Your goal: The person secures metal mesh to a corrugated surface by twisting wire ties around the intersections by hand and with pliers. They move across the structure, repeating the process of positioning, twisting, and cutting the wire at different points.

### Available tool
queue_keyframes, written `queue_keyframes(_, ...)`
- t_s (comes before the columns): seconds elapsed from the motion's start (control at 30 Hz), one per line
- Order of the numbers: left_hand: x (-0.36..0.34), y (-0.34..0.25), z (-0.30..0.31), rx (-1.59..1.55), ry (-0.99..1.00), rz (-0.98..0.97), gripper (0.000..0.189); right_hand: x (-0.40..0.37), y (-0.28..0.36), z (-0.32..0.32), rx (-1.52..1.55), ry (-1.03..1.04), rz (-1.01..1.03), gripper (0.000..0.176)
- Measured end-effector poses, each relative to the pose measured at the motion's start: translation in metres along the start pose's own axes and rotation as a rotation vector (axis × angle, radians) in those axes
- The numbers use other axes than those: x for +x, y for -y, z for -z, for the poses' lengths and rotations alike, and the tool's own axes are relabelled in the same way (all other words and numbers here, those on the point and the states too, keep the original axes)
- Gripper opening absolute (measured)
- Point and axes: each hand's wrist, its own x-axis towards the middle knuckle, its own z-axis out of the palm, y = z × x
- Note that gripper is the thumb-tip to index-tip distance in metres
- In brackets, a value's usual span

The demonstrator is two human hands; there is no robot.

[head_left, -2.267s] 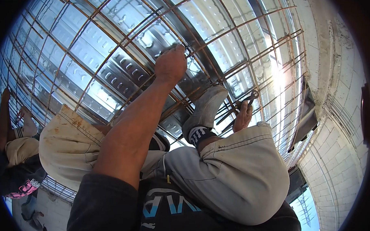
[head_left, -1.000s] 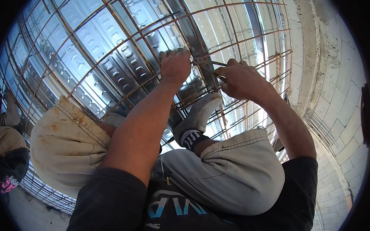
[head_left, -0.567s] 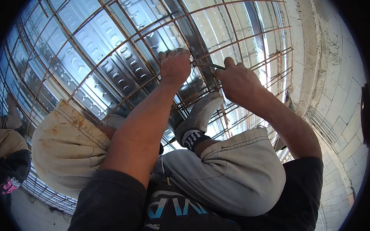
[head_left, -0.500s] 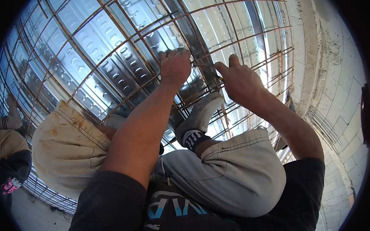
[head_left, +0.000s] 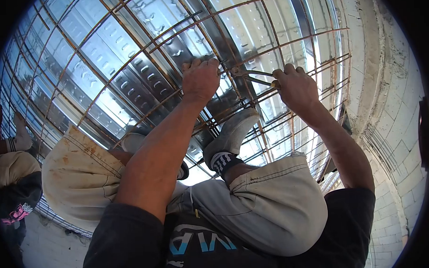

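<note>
My right hand [head_left: 298,87] is closed round the handles of metal pincers [head_left: 255,77], whose jaws meet a crossing of rusty steel bars [head_left: 236,71]. To the left of the jaws, my left hand [head_left: 201,80] rests at the bars with its fingers curled over; whether it holds a bar or something small is hidden. Under both hands lies the bar grid, over shiny ribbed metal sheets [head_left: 151,75].
My grey shoe [head_left: 233,133] stands on the grid just below my hands. Another person [head_left: 17,178] crouches at the far left. A concrete edge [head_left: 363,72] and a block wall [head_left: 398,123] run along the right. Thin rods [head_left: 380,149] lie beside the wall.
My right hand has moved right, away from my left hand, and more of the pincers shows between them. My left hand has hardly moved.
</note>
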Motion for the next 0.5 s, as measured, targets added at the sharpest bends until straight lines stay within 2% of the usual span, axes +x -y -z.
queue_keyframes(0.07,0.003,-0.001,-0.001,-0.001,0.011,0.013,0.016,-0.004,0.014,0.015,-0.046,0.028,-0.076,0.023)
queue_keyframes(0.13,0.002,-0.002,-0.003,-0.005,0.017,0.032,0.015,-0.003,0.015,0.007,0.237,0.217,-0.157,0.026)
queue_keyframes(0.2,0.000,-0.004,0.000,0.003,0.049,0.043,0.015,-0.014,0.023,0.001,0.583,0.277,-0.087,0.029)
queue_keyframes(0.27,0.003,-0.006,0.005,0.020,0.087,0.045,0.017,-0.019,0.040,0.005,1.442,0.660,-0.415,0.031)
queue_keyframes(0.33,0.003,-0.008,0.010,0.043,0.141,0.057,0.022,-0.028,0.051,-0.014,2.114,0.729,-0.571,0.041)
queue_keyframes(0.4,-0.002,-0.006,0.005,0.045,0.087,0.004,0.029,-0.036,0.058,-0.023,2.329,0.734,-0.628,0.043)
queue_keyframes(0.5,-0.017,-0.011,0.026,0.041,-0.051,-0.033,0.038,-0.045,0.073,-0.025,2.233,0.636,-0.613,0.041)
